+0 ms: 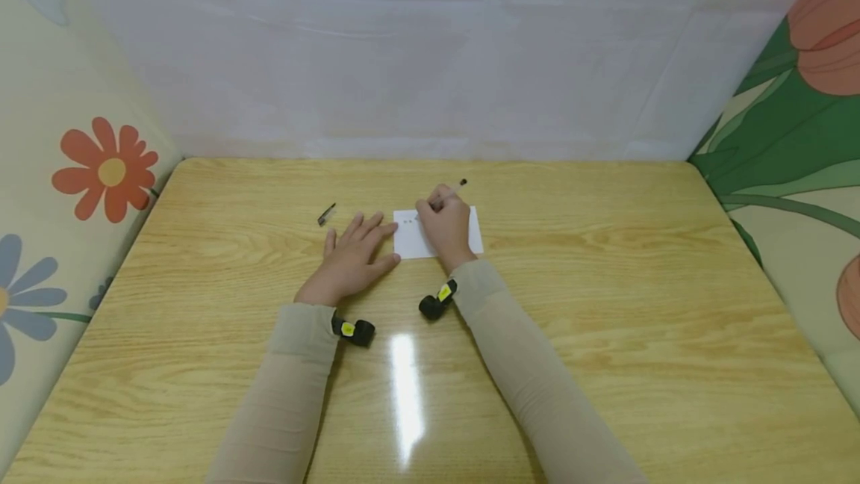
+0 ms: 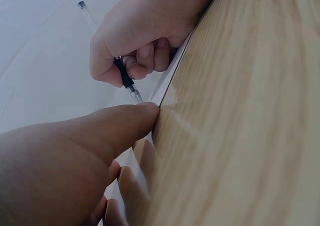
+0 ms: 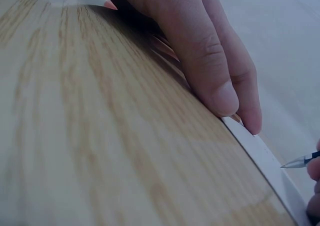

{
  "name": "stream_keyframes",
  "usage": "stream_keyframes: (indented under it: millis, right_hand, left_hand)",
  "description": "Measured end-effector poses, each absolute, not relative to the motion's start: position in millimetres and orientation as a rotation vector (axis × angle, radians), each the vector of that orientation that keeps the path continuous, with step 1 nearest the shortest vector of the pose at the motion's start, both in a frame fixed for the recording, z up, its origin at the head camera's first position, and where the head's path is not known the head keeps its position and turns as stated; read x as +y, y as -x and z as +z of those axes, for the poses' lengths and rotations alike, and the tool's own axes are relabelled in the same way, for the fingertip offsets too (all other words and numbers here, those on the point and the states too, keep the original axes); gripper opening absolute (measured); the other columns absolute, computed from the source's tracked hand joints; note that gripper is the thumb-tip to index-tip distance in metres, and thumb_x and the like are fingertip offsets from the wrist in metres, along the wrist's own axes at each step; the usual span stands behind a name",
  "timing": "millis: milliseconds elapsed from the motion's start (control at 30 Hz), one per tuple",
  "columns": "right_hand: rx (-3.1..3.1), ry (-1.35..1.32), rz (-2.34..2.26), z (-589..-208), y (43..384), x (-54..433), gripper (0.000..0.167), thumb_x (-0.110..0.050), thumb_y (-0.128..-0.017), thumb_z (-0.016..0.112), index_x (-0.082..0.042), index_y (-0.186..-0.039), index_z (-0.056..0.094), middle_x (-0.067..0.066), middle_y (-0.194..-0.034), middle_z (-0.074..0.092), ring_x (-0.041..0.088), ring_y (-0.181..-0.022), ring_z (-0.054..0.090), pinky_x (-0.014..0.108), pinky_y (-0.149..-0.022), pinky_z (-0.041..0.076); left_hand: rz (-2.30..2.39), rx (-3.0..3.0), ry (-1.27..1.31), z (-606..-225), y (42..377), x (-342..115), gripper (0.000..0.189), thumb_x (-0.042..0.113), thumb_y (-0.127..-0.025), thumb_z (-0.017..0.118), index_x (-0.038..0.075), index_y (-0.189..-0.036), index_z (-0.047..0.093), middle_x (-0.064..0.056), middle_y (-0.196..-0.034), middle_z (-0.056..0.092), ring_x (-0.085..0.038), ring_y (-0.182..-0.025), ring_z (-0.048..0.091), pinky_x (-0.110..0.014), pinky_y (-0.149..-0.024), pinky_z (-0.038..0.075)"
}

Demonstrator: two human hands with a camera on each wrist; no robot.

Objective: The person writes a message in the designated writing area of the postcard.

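A white sheet of paper (image 1: 475,230) lies on the wooden table, with a few small dark marks near its upper left. My right hand (image 1: 446,228) rests on the paper and pinches a pen (image 1: 460,187), its clear barrel slanting up to a dark end. In the left wrist view the pen (image 2: 124,72) shows a black grip and a pointed tip low over the paper. Flat on the table, my left hand (image 1: 352,260) spreads its fingers, the thumb and a fingertip touching the paper's left edge. The right wrist view shows that thumb (image 3: 226,98) at the edge.
A pen cap (image 1: 326,213) lies on the table beyond the left fingers. Around it spreads the wood-grained table (image 1: 638,282), with a white sheet wall (image 1: 430,58) behind and flower-patterned panels at both sides. A black wrist camera (image 1: 354,331) sits on the left cuff, another on the right.
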State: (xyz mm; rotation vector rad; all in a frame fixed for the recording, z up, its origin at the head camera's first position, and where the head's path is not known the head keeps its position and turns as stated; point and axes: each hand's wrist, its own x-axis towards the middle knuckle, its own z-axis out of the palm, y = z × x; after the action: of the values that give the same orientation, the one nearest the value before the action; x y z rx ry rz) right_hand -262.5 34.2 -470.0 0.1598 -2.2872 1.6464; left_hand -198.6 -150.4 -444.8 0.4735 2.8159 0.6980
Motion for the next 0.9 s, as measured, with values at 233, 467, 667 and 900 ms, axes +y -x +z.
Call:
stream_keyframes:
  millis: [233,467,667,900]
  right_hand:
    - [-2.293,-0.172,1.644,-468.6,262.5,34.5,0.023,-0.011,-0.091,0.062,-0.011,-0.07,0.051,0.0,-0.06,0.049,0.015,-0.057,0.045,0.026,-0.055,0.038]
    - [-2.275,-0.175,1.661,-468.4,262.7,33.9,0.024,-0.011,-0.091,0.062,-0.011,-0.07,0.051,0.0,-0.06,0.048,0.015,-0.056,0.044,0.026,-0.055,0.037]
    - [-2.282,-0.175,1.655,-469.4,262.7,34.0,0.024,-0.011,-0.09,0.062,-0.012,-0.069,0.05,0.0,-0.059,0.046,0.014,-0.056,0.043,0.026,-0.054,0.036]
    - [-2.293,-0.179,1.654,-469.4,261.8,34.2,0.024,-0.011,-0.09,0.063,-0.011,-0.069,0.05,0.0,-0.059,0.047,0.015,-0.056,0.044,0.026,-0.055,0.037]
  left_hand:
    - [0.693,2.808,-0.464,-443.5,198.9,-150.4,0.064,0.043,-0.105,0.053,0.018,-0.16,0.033,-0.012,-0.169,0.013,-0.038,-0.155,-0.003,-0.071,-0.114,-0.012]
    - [0.697,2.812,-0.466,-443.2,199.1,-150.6,0.063,0.043,-0.105,0.053,0.017,-0.159,0.033,-0.013,-0.169,0.014,-0.037,-0.155,-0.003,-0.071,-0.114,-0.012]
    - [0.696,2.81,-0.468,-442.4,198.7,-150.1,0.063,0.042,-0.105,0.053,0.017,-0.159,0.033,-0.013,-0.169,0.014,-0.037,-0.155,-0.003,-0.071,-0.114,-0.012]
    - [0.689,2.807,-0.462,-442.9,198.3,-149.7,0.063,0.042,-0.105,0.053,0.017,-0.159,0.033,-0.013,-0.169,0.013,-0.037,-0.155,-0.003,-0.071,-0.114,-0.012]
